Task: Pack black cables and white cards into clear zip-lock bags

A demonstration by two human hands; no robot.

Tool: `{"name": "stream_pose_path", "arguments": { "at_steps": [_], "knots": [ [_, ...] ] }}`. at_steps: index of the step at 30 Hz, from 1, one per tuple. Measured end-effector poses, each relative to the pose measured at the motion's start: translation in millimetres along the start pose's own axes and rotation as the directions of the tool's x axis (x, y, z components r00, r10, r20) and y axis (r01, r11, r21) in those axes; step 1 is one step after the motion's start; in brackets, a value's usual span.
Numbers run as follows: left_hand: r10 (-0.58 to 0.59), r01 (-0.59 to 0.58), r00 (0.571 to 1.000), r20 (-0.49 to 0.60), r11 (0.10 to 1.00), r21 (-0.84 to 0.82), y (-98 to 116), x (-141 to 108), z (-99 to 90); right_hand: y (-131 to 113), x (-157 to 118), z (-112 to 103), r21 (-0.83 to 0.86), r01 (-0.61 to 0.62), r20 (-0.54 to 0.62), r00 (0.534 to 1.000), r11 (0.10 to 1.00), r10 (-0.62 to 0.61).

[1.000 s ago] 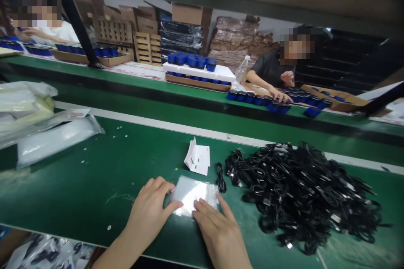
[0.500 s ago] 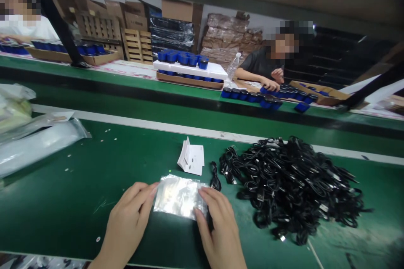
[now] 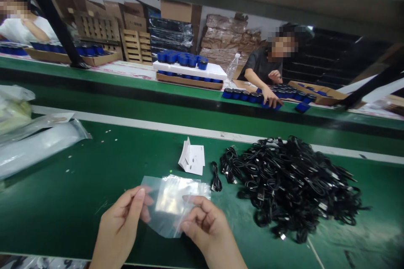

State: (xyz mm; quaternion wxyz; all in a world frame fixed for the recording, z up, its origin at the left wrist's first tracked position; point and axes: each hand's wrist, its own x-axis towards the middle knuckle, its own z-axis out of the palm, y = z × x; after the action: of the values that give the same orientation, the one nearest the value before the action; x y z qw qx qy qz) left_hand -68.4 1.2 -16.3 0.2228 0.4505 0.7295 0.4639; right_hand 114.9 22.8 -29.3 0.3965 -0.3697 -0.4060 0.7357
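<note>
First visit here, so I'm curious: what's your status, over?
Left hand, right hand: pinching a clear bag. More bags beneath. Folded paper and single cable beyond, touching neither hand.

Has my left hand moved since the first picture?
Yes: your left hand has moved leftward, farther from the folded white paper, and now pinches a clear bag.

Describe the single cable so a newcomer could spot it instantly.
Find the big heap of black cables on the green table. Between that heap and the folded white paper lies one coiled black cable. Unlike its heaped neighbours, it lies by itself.
</note>
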Motion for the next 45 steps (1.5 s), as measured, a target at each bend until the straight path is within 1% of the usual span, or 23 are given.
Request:
{"name": "stream_pose_path", "arguments": {
  "at_steps": [2,3,4,5,6,7,8,10,14,17,19,22,25,27,30,32,35,37,39,41,42,43,45],
  "knots": [
    [0.155,-0.145,0.986,-0.061,0.980,0.139,-6,-1,-0.4,-1,2,2,0.000,-0.012,-0.044,0.999,1.000,0.012],
    [0.256,-0.232,0.962,-0.091,0.948,0.218,-8,-2,-0.7,-1,3,2,-0.008,-0.013,-0.065,0.998,1.000,0.013],
    [0.356,-0.319,0.930,-0.092,0.906,0.278,-8,-5,-0.9,-1,5,3,-0.020,-0.008,-0.085,0.996,1.000,0.006],
    [0.436,-0.401,0.899,-0.051,0.863,0.307,-6,-8,-0.9,0,6,3,-0.034,0.003,-0.098,0.995,0.999,-0.007],
    [0.487,-0.473,0.873,0.030,0.830,0.295,-3,-11,-0.6,1,7,4,-0.055,0.020,-0.104,0.994,0.998,-0.025],
    [0.509,-0.522,0.852,0.117,0.815,0.253,1,-14,0.1,3,8,4,-0.085,0.044,-0.110,0.992,0.995,-0.053],
    [0.506,-0.539,0.840,0.195,0.818,0.202,5,-17,1.4,4,9,5,-0.124,0.072,-0.115,0.990,0.990,-0.087],
    [0.456,-0.503,0.843,0.285,0.856,0.118,13,-21,5.4,6,9,7,-0.217,0.128,-0.116,0.981,0.968,-0.156],
    [0.307,-0.327,0.899,0.312,0.945,0.012,21,-24,14.6,4,6,12,-0.353,0.187,-0.115,0.964,0.917,-0.240],
    [0.186,-0.178,0.937,0.296,0.982,-0.055,23,-26,18.4,0,5,13,-0.396,0.154,-0.125,0.968,0.905,-0.219],
    [0.121,-0.096,0.946,0.301,0.991,-0.096,24,-27,18.9,-2,6,12,-0.423,0.123,-0.119,0.975,0.898,-0.190],
    [0.062,-0.027,0.939,0.338,0.994,-0.107,25,-27,17.9,-5,5,11,-0.485,0.098,-0.096,0.982,0.869,-0.164],
    [0.036,-0.004,0.920,0.391,0.996,-0.084,26,-26,16.9,-9,2,10,-0.585,0.125,-0.045,0.982,0.801,-0.186],
    [0.042,-0.019,0.906,0.420,0.998,-0.059,26,-25,16.6,-11,1,10,-0.623,0.127,-0.021,0.984,0.772,-0.179],
    [0.081,-0.075,0.880,0.468,0.997,-0.030,25,-24,16.1,-14,-1,11,-0.626,0.106,-0.006,0.990,0.773,-0.140],
    [0.111,-0.107,0.858,0.502,0.994,-0.036,23,-22,15.2,-16,-1,10,-0.641,0.140,0.017,0.985,0.755,-0.169],
    [0.122,-0.127,0.833,0.540,0.992,-0.028,22,-19,13.7,-18,-1,9,-0.709,0.225,0.062,0.964,0.668,-0.259],
    [0.100,-0.132,0.820,0.563,0.991,0.016,23,-18,13.6,-15,-2,7,-0.778,0.271,0.098,0.944,0.568,-0.316],
    [0.088,-0.145,0.816,0.572,0.988,0.054,24,-18,15.2,-8,-5,4,-0.858,0.319,0.137,0.898,0.403,-0.419],
    [0.098,-0.163,0.814,0.573,0.985,0.063,25,-18,18.4,2,-7,1,-0.915,0.332,0.170,0.833,0.229,-0.527],
    [0.110,-0.174,0.814,0.570,0.983,0.060,26,-19,20.3,8,-8,-1,-0.928,0.335,0.190,0.804,0.165,-0.563],
    [0.124,-0.186,0.816,0.564,0.981,0.054,26,-19,22.3,12,-9,-2,-0.931,0.346,0.218,0.788,0.121,-0.575],
    [0.165,-0.228,0.817,0.553,0.972,0.048,25,-20,25.7,17,-9,-5,-0.914,0.399,0.304,0.790,0.070,-0.533]
  ]
}}
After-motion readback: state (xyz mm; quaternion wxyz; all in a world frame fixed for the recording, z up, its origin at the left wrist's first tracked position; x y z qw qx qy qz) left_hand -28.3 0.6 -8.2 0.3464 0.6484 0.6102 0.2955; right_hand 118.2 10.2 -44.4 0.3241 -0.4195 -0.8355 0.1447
